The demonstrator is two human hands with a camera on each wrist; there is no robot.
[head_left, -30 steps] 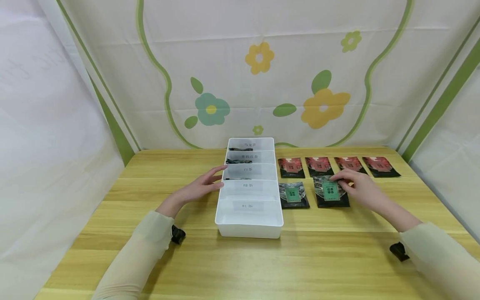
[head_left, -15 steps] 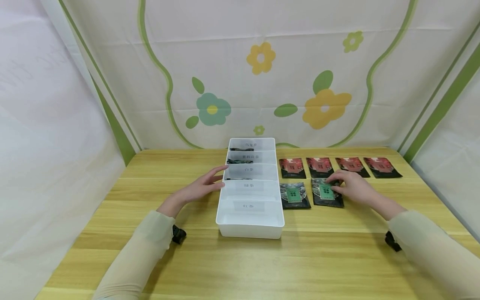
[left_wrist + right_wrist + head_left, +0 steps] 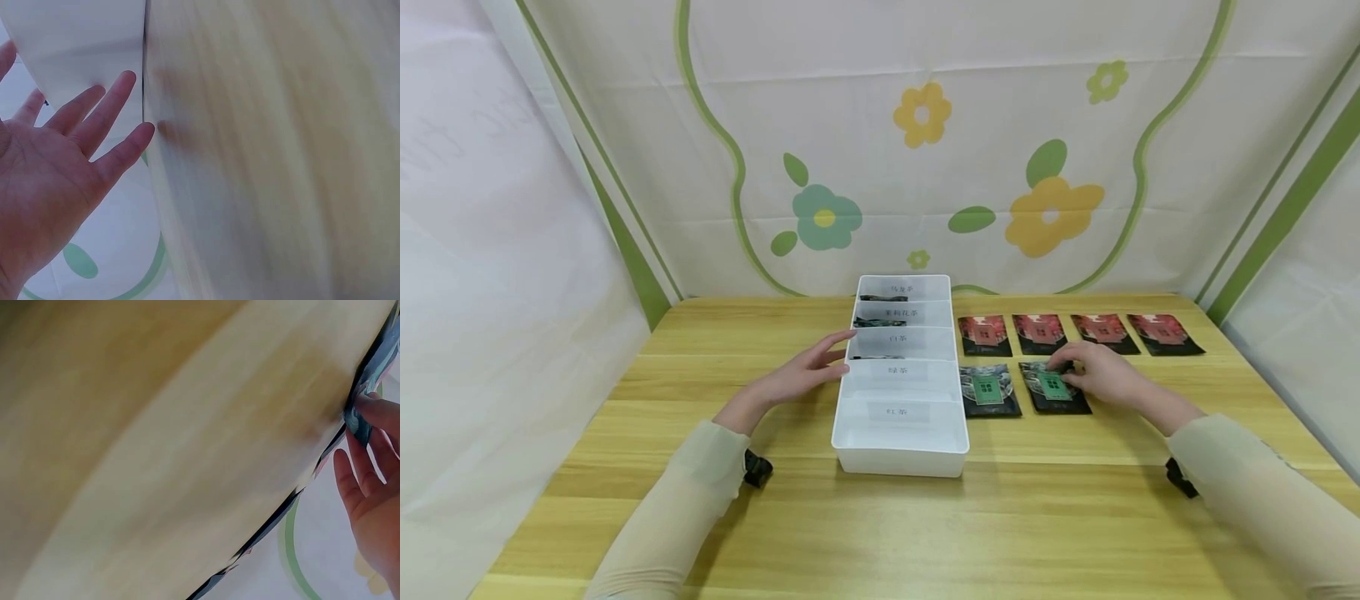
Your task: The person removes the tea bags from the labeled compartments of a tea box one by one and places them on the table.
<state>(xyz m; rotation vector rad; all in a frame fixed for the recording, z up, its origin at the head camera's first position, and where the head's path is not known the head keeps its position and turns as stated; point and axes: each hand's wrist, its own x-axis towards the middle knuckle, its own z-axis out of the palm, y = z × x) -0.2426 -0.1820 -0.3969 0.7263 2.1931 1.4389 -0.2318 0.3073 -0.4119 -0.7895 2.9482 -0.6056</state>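
My right hand [image 3: 1103,375] pinches the upper right edge of a green-labelled tea sachet [image 3: 1054,388], which lies close over the table. In the right wrist view, thumb and fingers of the right hand [image 3: 381,512] are at the bent corner of the sachet [image 3: 358,427]. Just left of it lies a second green-labelled sachet [image 3: 988,390], beside a white divided box [image 3: 901,463]. My left hand [image 3: 801,373] has its fingertips at the box's left side. The left wrist view shows the left hand [image 3: 59,165] with fingers spread and nothing in the palm.
Several red-labelled sachets [image 3: 985,335] lie in a row behind the green ones. Dark sachets [image 3: 880,322] stand in the box's three far compartments; its two near ones show bare white floors. A flowered cloth [image 3: 850,125] hangs behind the wooden table [image 3: 895,533].
My right hand has moved slightly left with the green-labelled sachet and lowered it beside the other green one. The left hand and the box stay in place.
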